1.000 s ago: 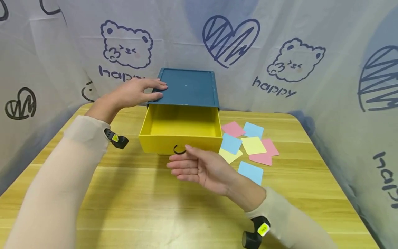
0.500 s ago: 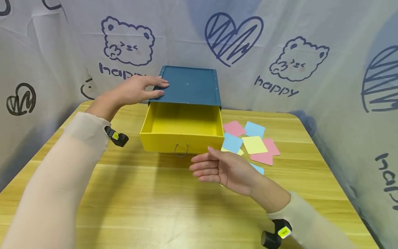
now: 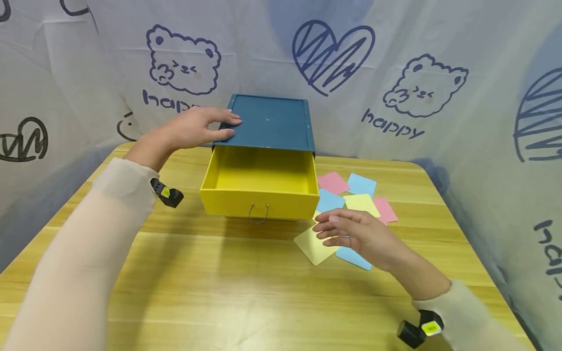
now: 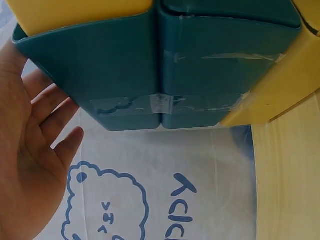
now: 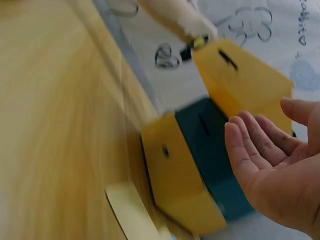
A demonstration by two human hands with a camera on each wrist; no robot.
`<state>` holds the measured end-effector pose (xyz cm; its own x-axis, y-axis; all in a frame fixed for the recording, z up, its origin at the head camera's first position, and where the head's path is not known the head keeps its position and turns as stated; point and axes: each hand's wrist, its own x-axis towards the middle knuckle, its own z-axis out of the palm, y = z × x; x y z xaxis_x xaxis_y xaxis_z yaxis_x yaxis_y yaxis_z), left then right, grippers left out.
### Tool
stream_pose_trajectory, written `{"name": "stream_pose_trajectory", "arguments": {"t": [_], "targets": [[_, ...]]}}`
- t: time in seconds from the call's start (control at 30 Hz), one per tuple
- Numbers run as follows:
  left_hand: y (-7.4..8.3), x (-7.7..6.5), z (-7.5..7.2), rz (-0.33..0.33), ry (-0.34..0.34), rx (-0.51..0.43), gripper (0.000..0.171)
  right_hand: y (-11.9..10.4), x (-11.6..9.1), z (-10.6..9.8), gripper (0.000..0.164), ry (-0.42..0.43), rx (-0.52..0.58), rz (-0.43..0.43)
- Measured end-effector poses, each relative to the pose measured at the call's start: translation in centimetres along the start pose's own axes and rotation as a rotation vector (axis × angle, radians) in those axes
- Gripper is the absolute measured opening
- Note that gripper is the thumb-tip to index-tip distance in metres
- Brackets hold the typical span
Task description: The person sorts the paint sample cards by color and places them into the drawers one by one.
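Observation:
A small cabinet with a dark blue top (image 3: 268, 122) stands toward the back of the table. Its yellow upper drawer (image 3: 259, 204) is pulled out, bare inside, with a thin ring handle (image 3: 259, 222) on the front. My left hand (image 3: 193, 129) rests on the top's left edge, thumb apart from the fingers. To the right of the drawer, my right hand (image 3: 357, 234) hovers over paper cards with loose fingers and nothing held. A pale yellow card (image 3: 313, 246) and a blue card (image 3: 353, 258) show partly beneath it. The right wrist view shows its bare palm (image 5: 280, 170).
Farther back lie a pink card (image 3: 333, 182), a blue card (image 3: 362, 184) and several others, some overlapping. Below the open drawer, the right wrist view shows a closed yellow drawer (image 5: 175, 175). A printed cloth (image 3: 263, 53) hangs behind the wooden table (image 3: 219, 292).
My right hand has moved right, from the drawer's ring handle to above the cards. The pulled-out drawer and my left hand on the cabinet stay as they were.

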<state>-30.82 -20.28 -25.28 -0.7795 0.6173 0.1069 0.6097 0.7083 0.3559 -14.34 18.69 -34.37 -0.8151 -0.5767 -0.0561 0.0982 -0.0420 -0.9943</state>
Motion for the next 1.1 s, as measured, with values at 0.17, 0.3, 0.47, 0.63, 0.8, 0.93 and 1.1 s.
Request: {"name": "stream_pose_trajectory", "arguments": {"t": [0.17, 0.3, 0.47, 0.63, 0.8, 0.93, 1.1], "targets": [[0.2, 0.0, -0.4, 0.004, -0.026, 0.008, 0.053, 0.2, -0.8, -3.0, 0.033, 0.086, -0.166, -0.057], [0.4, 0.1, -0.7, -0.01, -0.05, 0.012, 0.056, 0.9, -1.2, -4.8, 0.039, 0.156, -0.363, -0.033], [0.4, 0.1, -0.7, -0.013, -0.05, 0.0, 0.059, 2.4, -1.5, -6.0, 0.049, 0.175, -0.632, 0.013], [0.2, -0.1, -0.5, -0.023, -0.055, -0.022, 0.059, 4.6, -1.4, -7.0, 0.055, 0.188, -0.87, -0.024], [0.1, -0.1, -0.5, -0.023, -0.045, -0.031, 0.058, 6.1, -2.0, -7.6, 0.066, 0.173, -1.074, -0.063], [0.1, -0.1, -0.4, -0.02, -0.036, -0.032, 0.057, 7.1, -2.3, -8.1, 0.07, 0.116, -1.205, -0.13], [0.2, -0.2, -0.4, -0.017, -0.03, -0.022, 0.057, 8.1, -2.6, -8.8, 0.077, 0.086, -1.302, -0.203]]}}
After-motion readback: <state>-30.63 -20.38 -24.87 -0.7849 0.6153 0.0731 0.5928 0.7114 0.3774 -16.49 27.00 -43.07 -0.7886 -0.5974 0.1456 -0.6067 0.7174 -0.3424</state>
